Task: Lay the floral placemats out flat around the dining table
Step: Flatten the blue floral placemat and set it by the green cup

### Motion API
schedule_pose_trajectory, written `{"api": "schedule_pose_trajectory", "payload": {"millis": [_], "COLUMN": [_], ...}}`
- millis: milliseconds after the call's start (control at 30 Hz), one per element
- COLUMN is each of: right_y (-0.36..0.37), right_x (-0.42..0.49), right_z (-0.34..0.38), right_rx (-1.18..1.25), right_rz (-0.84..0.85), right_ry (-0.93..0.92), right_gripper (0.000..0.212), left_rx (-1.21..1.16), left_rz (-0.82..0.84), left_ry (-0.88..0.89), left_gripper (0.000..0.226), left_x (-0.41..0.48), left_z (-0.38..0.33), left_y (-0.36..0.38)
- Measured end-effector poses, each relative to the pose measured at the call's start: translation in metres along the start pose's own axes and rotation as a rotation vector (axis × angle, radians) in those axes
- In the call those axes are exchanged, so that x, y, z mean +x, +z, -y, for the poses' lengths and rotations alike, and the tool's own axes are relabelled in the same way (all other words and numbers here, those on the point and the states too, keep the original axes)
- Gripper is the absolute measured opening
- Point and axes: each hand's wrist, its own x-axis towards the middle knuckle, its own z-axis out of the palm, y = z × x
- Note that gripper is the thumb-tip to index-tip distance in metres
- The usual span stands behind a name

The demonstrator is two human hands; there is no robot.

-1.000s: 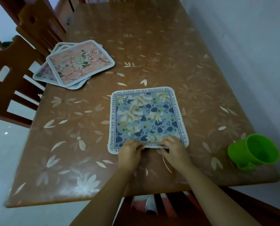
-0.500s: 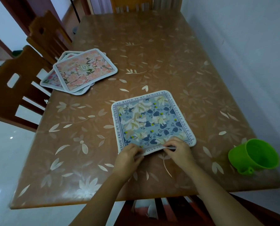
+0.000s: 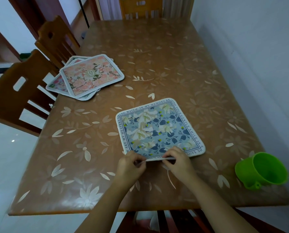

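A blue floral placemat (image 3: 159, 128) with a white lettered border lies on the brown dining table (image 3: 174, 64), slightly turned. Its near edge is lifted a little off the table. My left hand (image 3: 130, 167) pinches that edge at the near left corner. My right hand (image 3: 179, 163) pinches the same edge a short way to the right. A loose stack of pink floral placemats (image 3: 90, 76) rests near the table's left edge, the top one overlapping the others.
A green plastic cup (image 3: 261, 170) stands at the table's near right corner. Wooden chairs (image 3: 14, 98) line the left side, another stands at the far end (image 3: 140, 7), and one sits below me. A white wall runs along the right.
The blue placemat has turned slightly and shifted right on the table. Both hands stay on its near edge, which is now raised a bit. My view has moved back.
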Motion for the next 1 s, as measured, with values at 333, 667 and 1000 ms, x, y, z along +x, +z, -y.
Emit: {"api": "schedule_pose_trajectory", "payload": {"millis": [333, 667, 1000], "right_y": [-0.024, -0.053, -0.059], "right_x": [-0.001, -0.011, -0.027], "right_z": [0.001, -0.025, -0.015], "right_rx": [0.182, 0.105, -0.059], "right_rz": [-0.010, -0.180, -0.127], "right_ry": [0.045, 0.138, 0.100], "right_gripper": [0.013, 0.020, 0.019], "left_rx": [-0.064, -0.062, -0.126], "left_rz": [0.084, 0.170, 0.070], "left_ry": [0.106, 0.204, 0.087], "left_gripper": [0.012, 0.015, 0.015], "left_x": [0.007, 0.005, 0.012], "left_z": [-0.026, -0.033, -0.031], "left_y": [0.005, 0.023, 0.048]}}
